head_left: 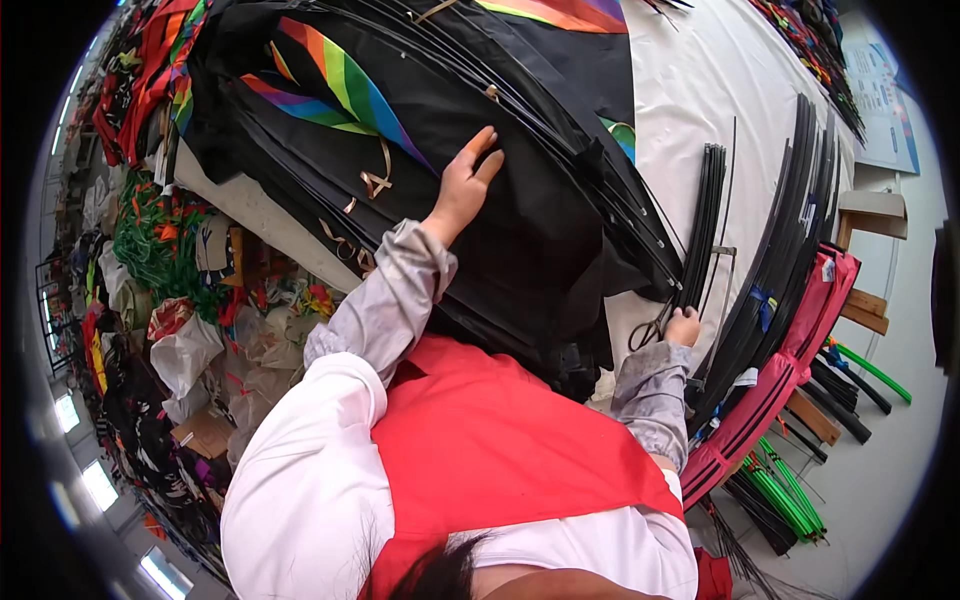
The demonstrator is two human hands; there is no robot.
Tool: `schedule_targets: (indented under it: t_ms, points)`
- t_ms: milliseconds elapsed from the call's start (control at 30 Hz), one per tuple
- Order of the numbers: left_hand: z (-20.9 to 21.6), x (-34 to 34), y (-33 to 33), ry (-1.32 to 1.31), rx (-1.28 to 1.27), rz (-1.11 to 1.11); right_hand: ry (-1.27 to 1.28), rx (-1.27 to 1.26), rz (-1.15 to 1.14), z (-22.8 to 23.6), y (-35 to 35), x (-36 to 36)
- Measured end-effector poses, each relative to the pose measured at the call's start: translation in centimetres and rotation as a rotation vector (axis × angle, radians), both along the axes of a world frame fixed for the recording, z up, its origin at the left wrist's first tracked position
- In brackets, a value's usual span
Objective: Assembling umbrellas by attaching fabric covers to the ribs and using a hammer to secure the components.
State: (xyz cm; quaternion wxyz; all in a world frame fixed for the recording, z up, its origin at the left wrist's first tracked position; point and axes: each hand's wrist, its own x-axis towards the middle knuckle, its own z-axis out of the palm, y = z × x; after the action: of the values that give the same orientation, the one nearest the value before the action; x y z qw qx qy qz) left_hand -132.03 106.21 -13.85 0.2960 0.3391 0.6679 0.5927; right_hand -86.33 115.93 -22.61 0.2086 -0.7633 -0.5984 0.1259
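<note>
My left hand [465, 190] rests on a wide sheet of black fabric [540, 230], with its fingers stretched out and apart. Rainbow-striped panels [350, 90] are part of the fabric beyond that hand, and thin beige ribbons [377, 180] lie on it. Several long thin black rods [580, 165] run across the cloth to the right of my left hand. My right hand [683, 327] is closed at the near ends of a bundle of black rods [704, 215]. Just left of it lie dark-handled scissors [643, 336], partly hidden.
A white-covered table [690, 70] lies under the fabric. On the right are more black rods [790, 210] and a long pink bag [770, 385]. Green tubes [780, 490] lie beyond the bag. Piled colourful cloth and plastic bags [185, 345] fill the left side.
</note>
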Motion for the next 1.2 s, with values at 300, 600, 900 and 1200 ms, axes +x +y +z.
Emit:
schedule_targets:
  t_ms: [300, 600, 900, 1200]
  points:
    - [0.5, -3.5, -16.3, -0.363, -0.333, 0.687, -0.401, -0.427, 0.108, -6.4, 0.1, 6.7]
    - [-4.7, -6.8, -15.3, -0.552, -0.248, 0.805, 0.073, 0.362, 0.107, 6.9, -4.8, 5.6]
    - [-4.9, -9.9, -14.2, -0.82, -0.294, 0.529, 0.529, -0.62, 0.389, 15.7, -20.3, -7.0]
    - [-4.3, -9.5, -14.6, -0.786, -0.396, 0.504, 0.436, -0.674, 0.419, 16.2, -21.6, -8.3]
